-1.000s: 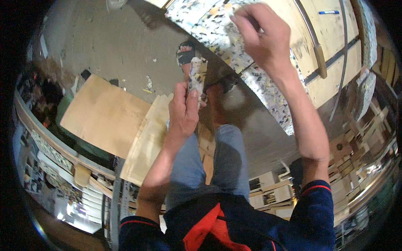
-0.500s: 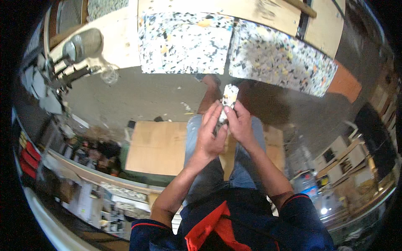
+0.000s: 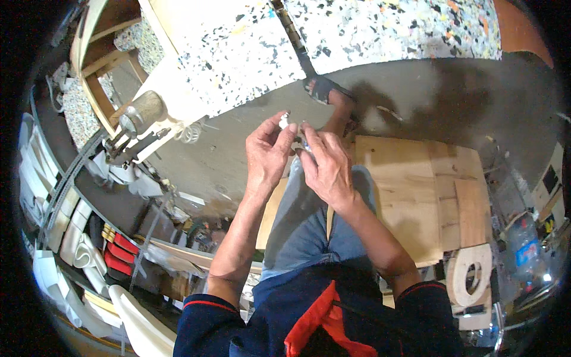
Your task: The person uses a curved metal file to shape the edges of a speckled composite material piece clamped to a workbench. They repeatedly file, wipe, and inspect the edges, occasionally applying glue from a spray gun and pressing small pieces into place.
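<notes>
My left hand (image 3: 267, 154) is raised over the gap before my knees, its thumb and fingertips closed on a small white piece (image 3: 284, 121), apparently of foam. Close beside it, my right hand (image 3: 327, 165) has its fingers bent together around something small, with a bit of white and blue showing at the fingertips; its kind is hidden. Ahead of both hands lie two speckled foam sheets, a left one (image 3: 238, 62) and a right one (image 3: 404, 30), with a narrow dark gap between them.
A tool like a spray gun with a rounded cup (image 3: 144, 112) stands left of the sheets. A wooden board (image 3: 404, 196) lies at my right leg, near a pale ring-shaped piece (image 3: 463, 288) and a plastic bottle (image 3: 526, 250). An open wooden frame (image 3: 95, 62) is at far left.
The speckled foam strip held in both hands is no longer seen whole. My hands have moved apart, the left now pinching a small white piece. The view has turned and shifted.
</notes>
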Demonstrator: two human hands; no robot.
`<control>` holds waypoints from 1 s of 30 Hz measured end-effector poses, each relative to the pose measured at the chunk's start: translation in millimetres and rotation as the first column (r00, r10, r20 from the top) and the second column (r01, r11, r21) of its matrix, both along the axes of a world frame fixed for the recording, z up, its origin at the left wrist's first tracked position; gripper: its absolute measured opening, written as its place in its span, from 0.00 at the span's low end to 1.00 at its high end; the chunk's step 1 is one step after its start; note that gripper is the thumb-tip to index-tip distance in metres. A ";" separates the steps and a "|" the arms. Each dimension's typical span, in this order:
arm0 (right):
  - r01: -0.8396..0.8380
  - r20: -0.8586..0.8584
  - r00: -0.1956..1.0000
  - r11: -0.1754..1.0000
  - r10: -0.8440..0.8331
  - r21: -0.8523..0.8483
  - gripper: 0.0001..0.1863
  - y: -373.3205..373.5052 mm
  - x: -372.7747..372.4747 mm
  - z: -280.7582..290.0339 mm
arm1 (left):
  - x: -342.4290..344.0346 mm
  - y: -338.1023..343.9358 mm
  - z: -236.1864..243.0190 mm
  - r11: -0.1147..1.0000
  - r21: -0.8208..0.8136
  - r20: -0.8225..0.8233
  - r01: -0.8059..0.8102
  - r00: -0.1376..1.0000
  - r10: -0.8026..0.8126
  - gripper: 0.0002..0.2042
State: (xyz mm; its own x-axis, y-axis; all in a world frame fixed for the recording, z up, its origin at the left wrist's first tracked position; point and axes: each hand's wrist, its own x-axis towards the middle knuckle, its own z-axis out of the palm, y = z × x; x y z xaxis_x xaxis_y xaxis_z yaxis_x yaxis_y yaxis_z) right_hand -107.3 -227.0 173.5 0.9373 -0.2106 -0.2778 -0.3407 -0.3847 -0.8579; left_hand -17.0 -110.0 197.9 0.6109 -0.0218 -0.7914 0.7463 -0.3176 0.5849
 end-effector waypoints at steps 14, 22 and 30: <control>0.504 -0.210 0.863 0.749 -0.460 0.429 0.11 36.3 22.5 -40.3 | 57.1 22.3 -29.4 0.974 -0.003 0.302 0.228 0.928 -0.217 0.11; 0.685 -0.313 0.729 0.639 -0.610 0.351 0.11 28.7 71.8 -43.4 | 120.5 6.4 -29.5 0.861 0.198 0.416 0.469 0.755 -0.507 0.09; 0.723 -0.198 0.681 0.605 -0.705 0.332 0.15 36.6 81.0 -53.6 | 141.7 11.9 -47.0 0.873 0.167 0.487 0.457 0.732 -0.476 0.07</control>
